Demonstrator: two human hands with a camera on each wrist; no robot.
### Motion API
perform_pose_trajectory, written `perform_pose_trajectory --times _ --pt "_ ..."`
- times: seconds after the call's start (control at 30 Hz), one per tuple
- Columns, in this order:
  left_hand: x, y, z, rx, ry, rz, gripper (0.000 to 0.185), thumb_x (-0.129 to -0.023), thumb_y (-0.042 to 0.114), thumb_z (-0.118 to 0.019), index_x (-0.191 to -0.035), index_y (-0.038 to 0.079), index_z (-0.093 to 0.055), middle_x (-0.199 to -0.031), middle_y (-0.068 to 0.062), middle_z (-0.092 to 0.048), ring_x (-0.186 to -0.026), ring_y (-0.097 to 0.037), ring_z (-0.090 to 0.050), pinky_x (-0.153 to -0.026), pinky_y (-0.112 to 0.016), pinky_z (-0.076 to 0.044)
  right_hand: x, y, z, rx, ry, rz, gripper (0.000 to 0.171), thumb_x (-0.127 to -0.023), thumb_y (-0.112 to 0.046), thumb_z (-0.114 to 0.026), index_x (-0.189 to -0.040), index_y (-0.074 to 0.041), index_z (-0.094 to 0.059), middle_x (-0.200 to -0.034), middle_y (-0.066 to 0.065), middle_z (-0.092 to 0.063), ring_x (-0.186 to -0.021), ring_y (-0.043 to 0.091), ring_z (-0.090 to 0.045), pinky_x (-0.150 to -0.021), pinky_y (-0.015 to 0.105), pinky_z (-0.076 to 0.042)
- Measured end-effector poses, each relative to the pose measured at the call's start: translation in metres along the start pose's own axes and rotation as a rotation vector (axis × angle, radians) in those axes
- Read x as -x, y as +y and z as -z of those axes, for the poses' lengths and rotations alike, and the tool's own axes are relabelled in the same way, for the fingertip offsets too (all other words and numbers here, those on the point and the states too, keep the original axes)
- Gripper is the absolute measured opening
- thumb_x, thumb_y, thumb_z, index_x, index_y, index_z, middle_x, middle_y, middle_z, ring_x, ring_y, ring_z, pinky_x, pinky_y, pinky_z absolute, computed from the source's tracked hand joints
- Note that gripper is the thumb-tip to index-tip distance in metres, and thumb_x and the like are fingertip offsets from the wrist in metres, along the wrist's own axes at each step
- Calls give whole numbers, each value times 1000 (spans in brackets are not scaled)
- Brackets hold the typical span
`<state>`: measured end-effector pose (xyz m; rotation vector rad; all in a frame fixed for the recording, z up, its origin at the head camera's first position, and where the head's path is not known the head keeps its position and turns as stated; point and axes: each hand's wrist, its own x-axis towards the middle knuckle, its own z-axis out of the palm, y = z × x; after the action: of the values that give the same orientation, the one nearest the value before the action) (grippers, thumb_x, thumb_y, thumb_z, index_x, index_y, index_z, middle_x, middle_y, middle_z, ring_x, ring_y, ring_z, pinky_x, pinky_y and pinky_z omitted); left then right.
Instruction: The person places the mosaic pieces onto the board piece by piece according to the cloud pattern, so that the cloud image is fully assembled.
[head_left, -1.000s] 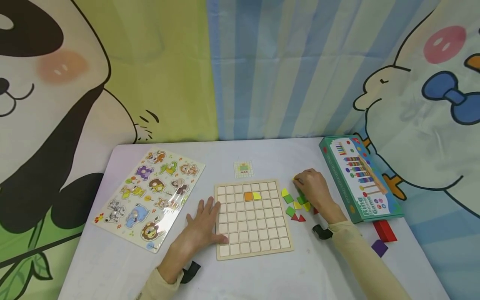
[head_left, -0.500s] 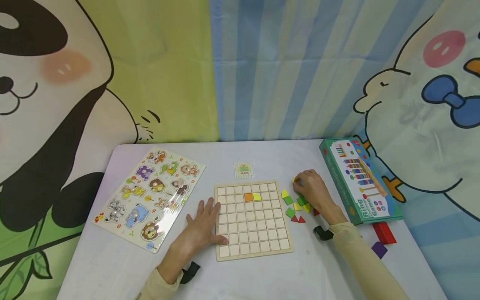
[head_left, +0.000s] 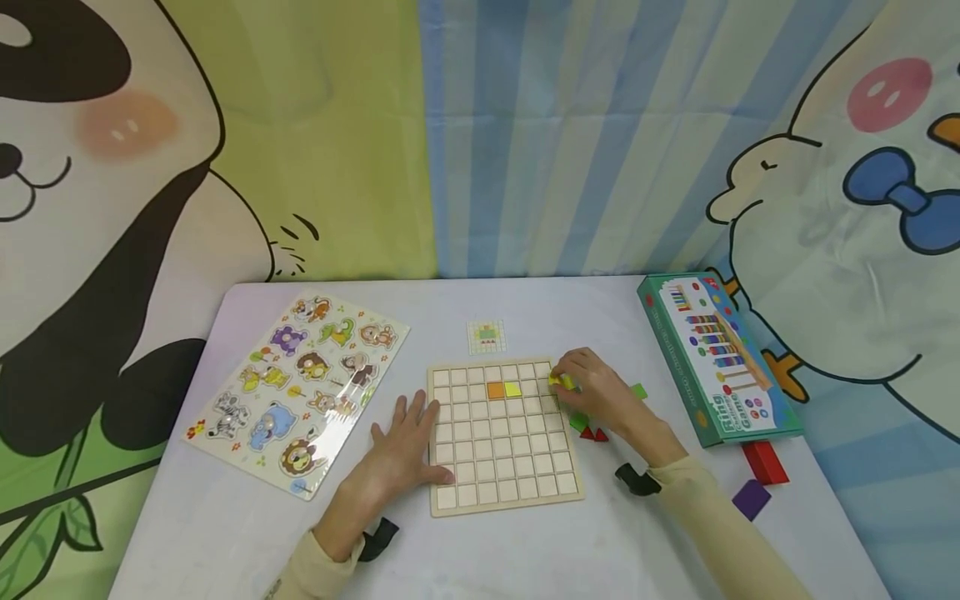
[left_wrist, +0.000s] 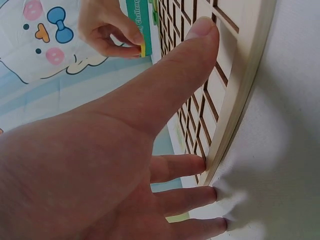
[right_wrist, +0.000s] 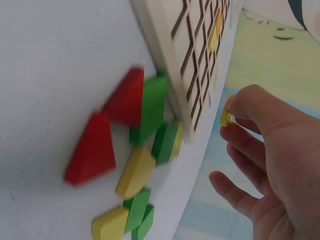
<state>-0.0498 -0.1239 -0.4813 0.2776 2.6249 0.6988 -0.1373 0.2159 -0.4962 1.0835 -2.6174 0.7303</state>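
At three o'clock of the grid board (head_left: 504, 437), my right hand (head_left: 600, 398) pinches a yellow tile (head_left: 561, 382): light, stiff, probably slick, best held by its edges. My left hand (head_left: 401, 450) lies flat, steadying the board.

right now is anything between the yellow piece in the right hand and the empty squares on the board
Nothing visible. The right hand pinches the yellow piece at the grid board's right edge; nearby squares are bare.
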Motion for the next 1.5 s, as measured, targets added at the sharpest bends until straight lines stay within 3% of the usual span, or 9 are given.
perform_pose_trajectory --times 0.17,0.67,1.5 --pt "-1 0 1 -7 14 -6 114 -69 38 -91 -157 -2 -31 -166 -29 -17 -152 -55 -10 -102 -88 -15 -2 -17 -9 25 -33 92 19 -81 -4 -83 -97 -3 -73 -100 7 -70 -103 26 -63 -82 36 -58" --pt "0 0 0 13 10 -2 115 -67 38 -92 -157 -1 -31 -166 -28 -17 -152 -55 -10 -102 -88 -14 4 -26 -28 53 -110 145 16 -83 -7 -83 -98 -6 -78 -99 4 -74 -102 21 -66 -87 32 -58" --pt "-3 -1 -1 -16 19 -9 114 -68 39 -92 -156 -1 -32 -166 -28 -18 -152 -55 -11 -102 -88 -16 0 -28 -26 133 -131 131 12 -83 -11 -84 -95 -10 -82 -97 0 -74 -102 20 -67 -93 38 -55"
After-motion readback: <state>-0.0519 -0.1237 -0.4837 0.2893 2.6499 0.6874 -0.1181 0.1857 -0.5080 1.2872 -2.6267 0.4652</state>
